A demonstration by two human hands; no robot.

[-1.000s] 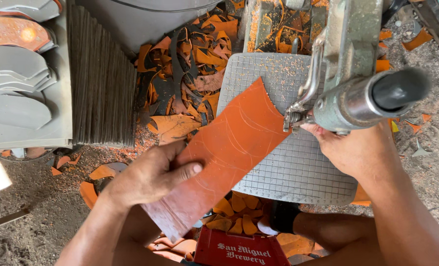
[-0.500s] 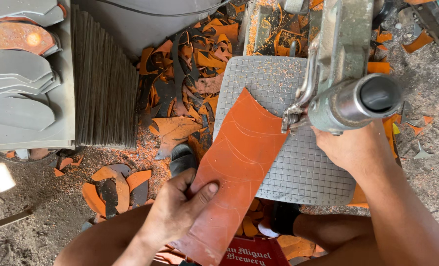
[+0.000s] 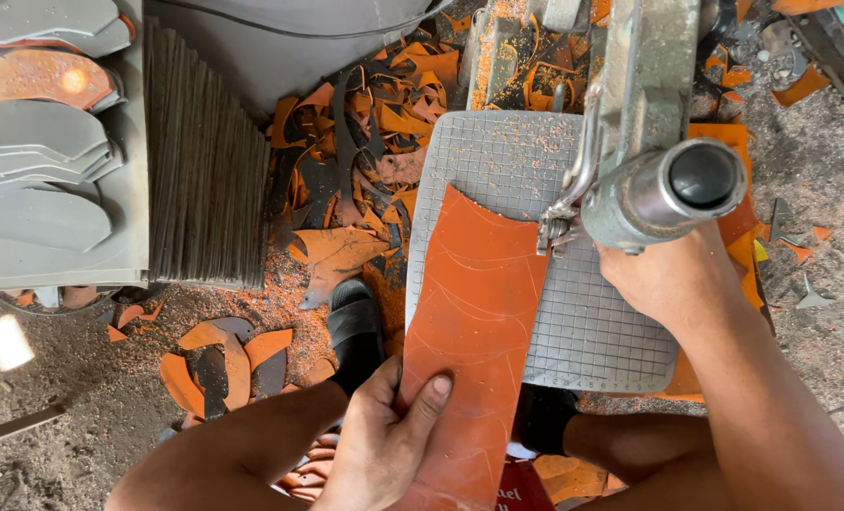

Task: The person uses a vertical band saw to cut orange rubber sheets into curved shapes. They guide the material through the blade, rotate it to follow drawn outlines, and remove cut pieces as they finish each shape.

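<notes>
Since a second ago the orange sheet point(image 3: 469, 341) has swung upright and slid toward the person across the grid-lined cutting table point(image 3: 507, 161), its curved top edge now just left of the metal cutter head point(image 3: 649, 180). The left hand point(image 3: 384, 440) pinches the sheet's lower left edge, thumb on top. The right hand point(image 3: 673, 279) rests under the cutter head; its grip cannot be told. Orange scraps point(image 3: 374, 142) lie left of the table.

Bare forearms, no sleeves, black sandal point(image 3: 354, 331) on foot
</notes>
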